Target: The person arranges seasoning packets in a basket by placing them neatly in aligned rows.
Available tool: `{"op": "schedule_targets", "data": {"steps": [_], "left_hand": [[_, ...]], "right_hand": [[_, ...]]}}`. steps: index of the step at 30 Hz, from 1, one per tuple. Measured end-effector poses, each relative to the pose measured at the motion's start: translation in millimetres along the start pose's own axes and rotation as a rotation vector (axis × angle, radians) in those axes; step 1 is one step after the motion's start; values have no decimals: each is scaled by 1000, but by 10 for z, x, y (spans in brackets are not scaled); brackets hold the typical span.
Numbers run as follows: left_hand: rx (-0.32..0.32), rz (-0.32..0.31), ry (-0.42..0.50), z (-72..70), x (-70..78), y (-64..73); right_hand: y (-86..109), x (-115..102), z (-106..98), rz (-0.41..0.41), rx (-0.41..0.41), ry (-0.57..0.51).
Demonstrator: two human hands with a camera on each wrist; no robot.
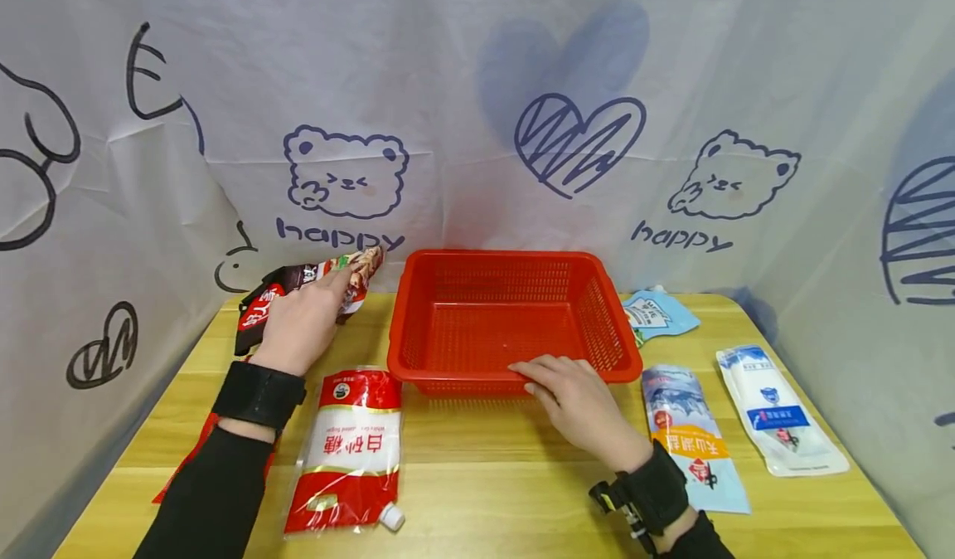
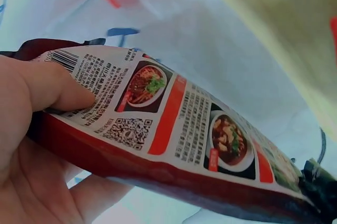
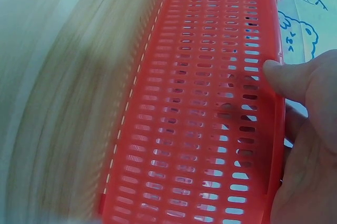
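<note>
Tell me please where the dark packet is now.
At the head view's left, the dark packet is in the left hand, left of the red basket.

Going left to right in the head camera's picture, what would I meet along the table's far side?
Dark packet held in the left hand → red basket, its near rim gripped by the right hand → light blue pouch.
</note>
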State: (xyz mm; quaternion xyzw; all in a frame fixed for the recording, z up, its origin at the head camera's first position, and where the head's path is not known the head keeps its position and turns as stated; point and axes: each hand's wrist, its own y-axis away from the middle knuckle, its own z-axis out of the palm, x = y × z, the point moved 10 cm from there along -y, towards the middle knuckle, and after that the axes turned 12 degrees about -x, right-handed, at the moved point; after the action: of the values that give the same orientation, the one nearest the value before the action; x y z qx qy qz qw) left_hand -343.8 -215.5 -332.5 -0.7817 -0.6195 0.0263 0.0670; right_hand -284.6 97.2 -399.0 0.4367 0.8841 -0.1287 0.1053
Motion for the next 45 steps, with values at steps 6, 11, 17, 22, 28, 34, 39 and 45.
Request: {"op": "schedule_targets", "data": {"steps": [6, 11, 17, 22, 28, 34, 39, 45], "left_hand": [[140, 7, 42, -201, 159, 175], [196, 5, 84, -306, 337, 279], [299, 49, 119, -432, 577, 409], [338, 96, 120, -489, 812, 482], [368, 120, 84, -512, 1052, 542], [416, 161, 76, -476, 1239, 596], [433, 192, 79, -435, 1356, 606], [427, 220, 94, -416, 1455, 599]], "right_hand": [[-4, -7, -6, 0, 3, -1], [-3, -19, -19, 4, 16, -2], [-10, -23, -21, 15, 19, -19], [-11, -16, -5, 43, -8, -42], [-29, -29, 9, 51, -27, -52], [-59, -32, 9, 72, -61, -54], [-79, 5, -16, 113, -92, -144], [-125, 15, -223, 94, 39, -336]]}}
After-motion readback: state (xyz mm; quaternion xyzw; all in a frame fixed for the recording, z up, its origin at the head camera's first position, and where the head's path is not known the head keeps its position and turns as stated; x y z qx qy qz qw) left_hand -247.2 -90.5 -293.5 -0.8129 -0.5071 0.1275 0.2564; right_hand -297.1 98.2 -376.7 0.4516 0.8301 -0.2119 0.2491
